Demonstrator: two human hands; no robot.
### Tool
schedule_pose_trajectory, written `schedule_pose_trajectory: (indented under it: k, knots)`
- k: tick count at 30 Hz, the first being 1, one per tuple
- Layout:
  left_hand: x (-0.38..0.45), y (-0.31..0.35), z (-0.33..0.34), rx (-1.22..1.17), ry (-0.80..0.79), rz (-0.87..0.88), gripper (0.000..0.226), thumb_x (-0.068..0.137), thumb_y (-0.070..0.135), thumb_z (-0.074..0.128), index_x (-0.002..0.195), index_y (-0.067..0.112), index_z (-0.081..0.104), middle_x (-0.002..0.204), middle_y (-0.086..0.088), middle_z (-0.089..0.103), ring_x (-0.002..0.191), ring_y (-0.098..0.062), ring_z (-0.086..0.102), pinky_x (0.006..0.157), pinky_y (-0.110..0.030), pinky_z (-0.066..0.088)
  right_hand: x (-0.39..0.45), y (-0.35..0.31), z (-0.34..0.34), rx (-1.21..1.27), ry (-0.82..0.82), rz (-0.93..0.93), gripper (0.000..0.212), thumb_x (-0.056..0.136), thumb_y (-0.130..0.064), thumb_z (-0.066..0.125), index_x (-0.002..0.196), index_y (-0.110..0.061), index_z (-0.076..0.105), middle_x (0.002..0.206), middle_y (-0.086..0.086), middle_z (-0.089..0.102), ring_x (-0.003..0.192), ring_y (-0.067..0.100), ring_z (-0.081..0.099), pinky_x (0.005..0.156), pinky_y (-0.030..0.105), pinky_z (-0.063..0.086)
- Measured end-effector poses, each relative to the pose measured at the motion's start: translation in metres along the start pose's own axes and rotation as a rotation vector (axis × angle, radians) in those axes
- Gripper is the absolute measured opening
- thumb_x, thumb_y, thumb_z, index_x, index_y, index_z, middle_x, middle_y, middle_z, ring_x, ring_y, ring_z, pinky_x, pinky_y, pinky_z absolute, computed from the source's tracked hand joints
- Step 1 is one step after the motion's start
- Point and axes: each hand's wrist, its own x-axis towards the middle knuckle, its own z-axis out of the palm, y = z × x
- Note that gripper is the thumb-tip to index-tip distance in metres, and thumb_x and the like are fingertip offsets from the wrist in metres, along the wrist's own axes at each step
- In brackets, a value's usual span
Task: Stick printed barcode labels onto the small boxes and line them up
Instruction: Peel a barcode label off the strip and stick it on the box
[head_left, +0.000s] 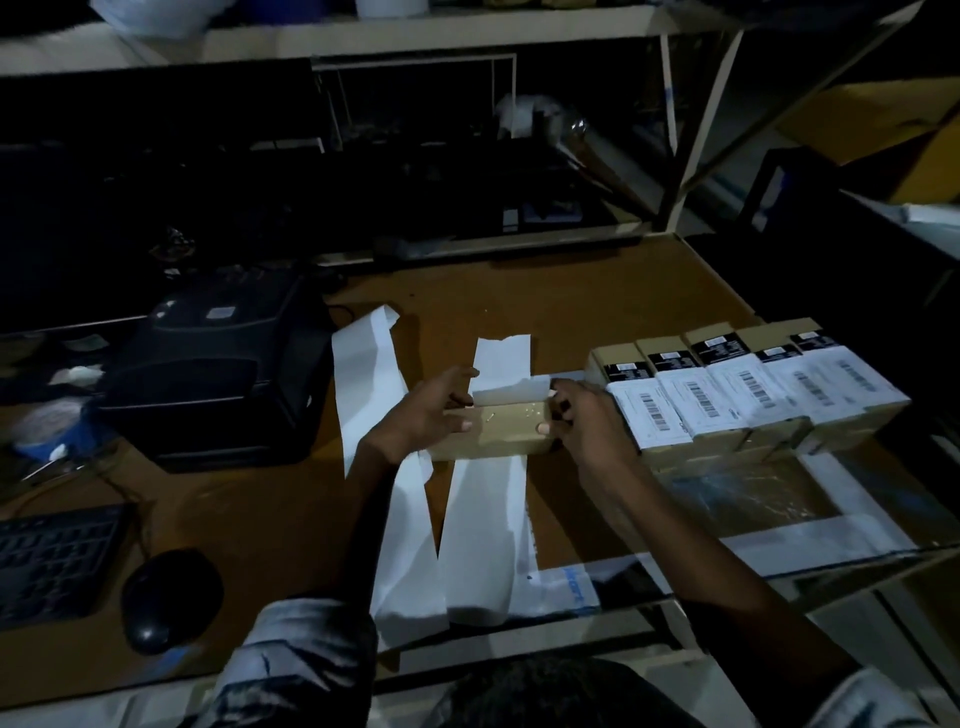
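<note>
A small brown cardboard box (498, 428) lies in the middle of the brown table, on top of white label backing strips (480, 545). My left hand (426, 415) holds the box's left end, fingers curled over its top. My right hand (582, 415) grips the right end and pinches the corner of a white label (511, 389) that lies across the box's far edge. To the right stands a row of several labelled boxes (748, 389), side by side, each with a white barcode label and a black sticker.
A black label printer (218, 374) sits left of the box. A keyboard (52, 561) and a mouse (166, 597) lie at the near left. Another long backing strip (363, 374) trails beside the printer. Clear plastic packaging (748, 493) lies at the near right. Shelving rises behind.
</note>
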Motion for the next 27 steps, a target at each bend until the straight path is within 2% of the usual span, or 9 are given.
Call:
schedule_pose_trajectory:
  k: [3, 7, 11, 14, 16, 18, 20, 22, 27]
  knots:
    - [0.007, 0.01, 0.001, -0.032, 0.038, -0.011, 0.074, 0.088, 0.001, 0.071, 0.146, 0.032, 0.036, 0.141, -0.005, 0.053, 0.125, -0.025, 0.055, 0.097, -0.038, 0.052, 0.012, -0.004, 0.001, -0.026, -0.004, -0.004, 0.049, 0.084, -0.004, 0.075, 0.129, -0.021, 0.063, 0.125, 0.003, 0.066, 0.109, 0.023, 0.063, 0.084, 0.042, 0.059]
    - [0.013, 0.012, -0.001, -0.092, 0.044, -0.029, 0.088, 0.083, 0.001, 0.076, 0.149, 0.035, 0.028, 0.141, -0.008, 0.05, 0.116, -0.021, 0.057, 0.092, -0.035, 0.055, 0.022, -0.006, -0.001, 0.047, -0.059, 0.058, 0.059, 0.084, -0.002, 0.077, 0.136, -0.021, 0.057, 0.131, 0.001, 0.062, 0.118, 0.024, 0.06, 0.082, 0.034, 0.052]
    - [0.015, 0.015, -0.001, -0.131, 0.008, -0.003, 0.107, 0.071, 0.017, 0.09, 0.152, 0.033, 0.022, 0.147, -0.004, 0.043, 0.125, -0.025, 0.051, 0.095, -0.033, 0.051, 0.032, -0.013, -0.011, 0.086, -0.136, 0.093, 0.081, 0.075, -0.001, 0.085, 0.144, -0.021, 0.047, 0.135, 0.004, 0.059, 0.125, 0.027, 0.056, 0.085, 0.036, 0.055]
    - [0.018, 0.017, 0.004, -0.1, -0.011, 0.05, 0.116, 0.066, 0.012, 0.092, 0.153, 0.035, 0.019, 0.154, 0.002, 0.034, 0.131, -0.02, 0.041, 0.092, -0.024, 0.046, 0.036, -0.022, -0.019, 0.085, -0.171, 0.059, 0.103, 0.063, -0.008, 0.094, 0.149, -0.024, 0.039, 0.143, 0.005, 0.055, 0.132, 0.029, 0.049, 0.1, 0.048, 0.051]
    - [0.021, 0.019, 0.006, -0.071, -0.002, 0.078, 0.119, 0.063, 0.009, 0.093, 0.152, 0.038, 0.019, 0.153, 0.002, 0.035, 0.133, -0.022, 0.041, 0.093, -0.025, 0.05, 0.04, -0.026, -0.023, -0.05, -0.191, -0.012, 0.113, 0.057, -0.015, 0.097, 0.15, -0.028, 0.034, 0.145, 0.003, 0.051, 0.137, 0.031, 0.04, 0.105, 0.051, 0.045]
    - [0.023, 0.021, 0.008, -0.041, 0.002, 0.092, 0.119, 0.062, 0.007, 0.093, 0.151, 0.038, 0.02, 0.143, -0.001, 0.046, 0.126, -0.023, 0.048, 0.095, -0.034, 0.055, 0.043, -0.032, -0.026, -0.289, -0.226, -0.109, 0.117, 0.055, -0.023, 0.098, 0.151, -0.028, 0.031, 0.15, 0.004, 0.045, 0.142, 0.031, 0.03, 0.11, 0.048, 0.032]
    - [0.024, 0.023, 0.008, -0.016, -0.003, 0.086, 0.117, 0.064, 0.004, 0.092, 0.151, 0.037, 0.02, 0.124, -0.002, 0.056, 0.114, -0.022, 0.056, 0.091, -0.037, 0.058, 0.045, -0.041, -0.027, -0.469, -0.26, -0.169, 0.111, 0.056, -0.028, 0.096, 0.148, -0.029, 0.034, 0.151, 0.003, 0.044, 0.142, 0.029, 0.031, 0.111, 0.046, 0.026]
    - [0.027, 0.024, 0.01, 0.013, 0.003, 0.091, 0.114, 0.065, 0.003, 0.091, 0.15, 0.037, 0.023, 0.112, 0.001, 0.06, 0.104, -0.019, 0.06, 0.087, -0.034, 0.059, 0.046, -0.046, -0.023, -0.55, -0.287, -0.161, 0.096, 0.059, -0.03, 0.094, 0.142, -0.031, 0.045, 0.143, 0.002, 0.052, 0.135, 0.03, 0.039, 0.108, 0.046, 0.03]
    - [0.03, 0.02, 0.012, 0.071, 0.005, 0.122, 0.106, 0.066, 0.008, 0.092, 0.148, 0.036, 0.03, 0.103, 0.006, 0.063, 0.094, -0.019, 0.063, 0.081, -0.031, 0.06, 0.041, -0.049, -0.012, -0.596, -0.343, -0.128, 0.072, 0.064, -0.027, 0.092, 0.129, -0.034, 0.062, 0.126, 0.002, 0.066, 0.121, 0.034, 0.051, 0.093, 0.047, 0.042]
